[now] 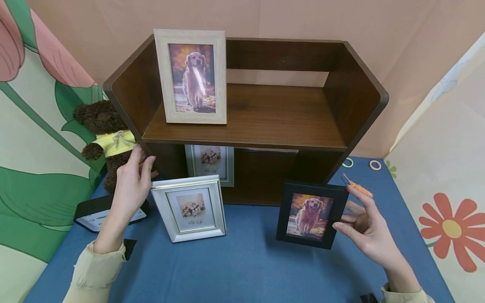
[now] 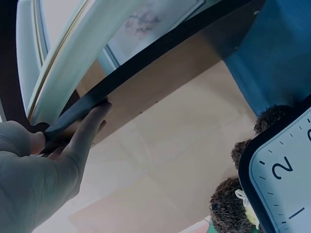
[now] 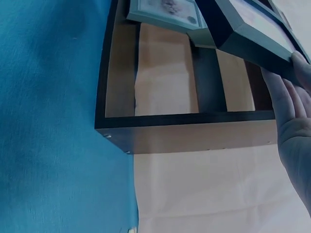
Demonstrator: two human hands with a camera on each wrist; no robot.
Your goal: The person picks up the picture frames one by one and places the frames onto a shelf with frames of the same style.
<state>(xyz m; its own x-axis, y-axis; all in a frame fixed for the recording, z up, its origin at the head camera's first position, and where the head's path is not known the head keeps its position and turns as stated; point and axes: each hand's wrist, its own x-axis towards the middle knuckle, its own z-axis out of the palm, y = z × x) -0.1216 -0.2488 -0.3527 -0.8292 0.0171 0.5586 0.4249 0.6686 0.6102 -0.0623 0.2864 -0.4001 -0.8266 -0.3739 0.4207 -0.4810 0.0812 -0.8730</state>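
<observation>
In the head view, my left hand (image 1: 129, 189) is at the left side panel of a brown shelf unit (image 1: 246, 135); in the left wrist view, its thumb and fingers (image 2: 92, 121) lie on either side of the dark panel edge (image 2: 141, 60). Close beside that hand, a silver-white frame (image 1: 163, 206) with a flower picture stands upright at a slight angle before the shelf. My right hand (image 1: 373, 235) pinches the right edge of a black frame (image 1: 282, 214) with a dog picture, thumb in front, fingers behind. The right wrist view also shows this black frame (image 3: 262, 53).
A cream frame (image 1: 163, 75) stands on the upper shelf at left, a pale blue-grey frame (image 1: 229, 168) in the lower compartment. A brown teddy bear (image 1: 102, 120) and a dark-rimmed clock (image 1: 89, 208) are at left. Two rings (image 1: 375, 165) and a small orange item (image 1: 361, 189) lie at right.
</observation>
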